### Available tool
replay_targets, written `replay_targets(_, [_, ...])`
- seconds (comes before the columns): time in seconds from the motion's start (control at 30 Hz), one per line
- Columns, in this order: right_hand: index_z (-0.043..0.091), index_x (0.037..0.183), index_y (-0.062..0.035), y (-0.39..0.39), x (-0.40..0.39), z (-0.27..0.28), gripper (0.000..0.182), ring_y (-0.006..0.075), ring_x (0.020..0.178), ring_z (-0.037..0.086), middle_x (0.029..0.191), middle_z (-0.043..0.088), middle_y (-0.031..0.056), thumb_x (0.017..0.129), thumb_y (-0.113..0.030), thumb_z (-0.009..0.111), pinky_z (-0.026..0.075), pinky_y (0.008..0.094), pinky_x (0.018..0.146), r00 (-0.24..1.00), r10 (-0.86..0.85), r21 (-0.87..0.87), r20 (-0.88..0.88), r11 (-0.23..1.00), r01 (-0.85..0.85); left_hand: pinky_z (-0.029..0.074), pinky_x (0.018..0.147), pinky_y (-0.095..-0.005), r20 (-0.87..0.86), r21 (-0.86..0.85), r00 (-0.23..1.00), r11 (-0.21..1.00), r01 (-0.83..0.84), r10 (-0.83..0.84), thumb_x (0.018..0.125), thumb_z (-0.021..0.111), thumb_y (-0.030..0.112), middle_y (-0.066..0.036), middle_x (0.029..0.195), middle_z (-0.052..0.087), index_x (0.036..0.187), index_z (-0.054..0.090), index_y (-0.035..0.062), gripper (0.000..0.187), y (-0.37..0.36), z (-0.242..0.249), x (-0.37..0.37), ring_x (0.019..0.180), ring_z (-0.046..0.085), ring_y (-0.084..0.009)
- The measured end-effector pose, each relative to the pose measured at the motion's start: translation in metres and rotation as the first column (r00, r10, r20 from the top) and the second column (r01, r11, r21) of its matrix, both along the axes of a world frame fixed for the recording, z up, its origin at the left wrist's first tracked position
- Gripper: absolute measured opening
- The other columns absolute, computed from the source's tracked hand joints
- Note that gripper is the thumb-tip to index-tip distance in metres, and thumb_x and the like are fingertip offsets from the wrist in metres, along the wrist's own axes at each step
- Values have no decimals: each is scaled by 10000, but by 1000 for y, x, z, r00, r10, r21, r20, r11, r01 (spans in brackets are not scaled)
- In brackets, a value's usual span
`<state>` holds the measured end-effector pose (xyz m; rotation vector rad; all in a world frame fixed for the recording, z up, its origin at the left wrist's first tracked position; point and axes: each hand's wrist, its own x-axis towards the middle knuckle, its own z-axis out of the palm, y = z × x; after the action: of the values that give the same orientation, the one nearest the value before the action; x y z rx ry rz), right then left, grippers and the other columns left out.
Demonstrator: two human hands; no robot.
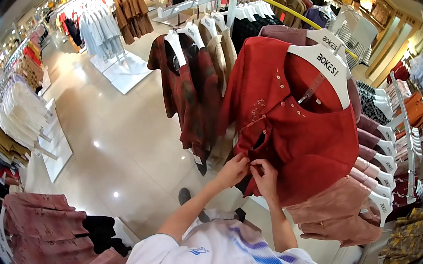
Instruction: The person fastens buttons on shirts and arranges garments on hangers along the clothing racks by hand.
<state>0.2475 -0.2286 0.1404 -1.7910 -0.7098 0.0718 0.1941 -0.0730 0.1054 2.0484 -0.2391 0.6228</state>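
Note:
A red shirt (308, 146) hangs in front of me on a white hanger (326, 65) lettered BOKESI. Its upper front shows several small buttons and a stitched pattern near the collar. My left hand (236, 170) is closed, with its fingertips pinching the shirt's front edge. Just beside it, my right hand (264, 177) pinches the same edge between thumb and fingers. The hands almost touch each other. Whether a button lies between the fingertips is too small to tell.
Pink garments (331, 207) hang on the rack at right, below the red shirt. Dark red patterned garments (185, 93) hang beyond it. A yellow pole (280, 5) crosses above. Mauve clothes (45, 237) hang at lower left. Tiled floor (99, 124) stretches between racks.

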Motion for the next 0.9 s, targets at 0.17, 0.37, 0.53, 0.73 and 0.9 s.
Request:
replay_targets(0.17, [607,1061,-35,-2,2,-10,235,298,899,637,1000,631,116,832,-47,659,509,368,769,961,38,-337,272,940,58,480,731,-470,-140,165,969,969,-182,205,850,661,192,-189,993,555,1002,529,24,262,-10,-35,-4,882,586,-407])
replay_targets(0.37, [587,1134,-33,22,-13,-2,315,353,1018,594,1117,593,157,834,-83,668,492,399,856,923,147,-439,356,898,26,500,818,-483,-576,228,812,972,56,88,859,667,279,-210,1047,589,1055,533,-18,381,17,-102,-53,969,605,-407])
replay_targets(0.53, [456,1326,-21,85,-24,-73,558,250,1147,573,1235,570,155,835,-43,719,465,375,958,905,315,-231,-285,894,-384,494,825,-482,-679,46,733,999,-12,40,886,641,314,-249,1045,593,1024,513,-26,388,88,-162,-130,974,595,-440])
replay_targets(0.73, [355,1417,-33,230,29,-168,791,214,1286,414,1422,417,125,777,-152,804,290,398,1111,926,52,-86,-374,992,-90,488,723,-492,-771,5,599,942,-336,218,877,660,276,-215,910,596,879,475,-6,337,209,-164,-226,849,606,-426])
replay_targets(0.9, [496,1337,-16,300,47,-185,683,226,1255,437,1372,499,119,831,-388,764,321,387,1082,851,-371,-214,-372,926,310,477,708,-476,-737,58,547,844,-533,396,879,656,243,-196,883,585,837,484,3,298,293,-154,-245,817,595,-410])
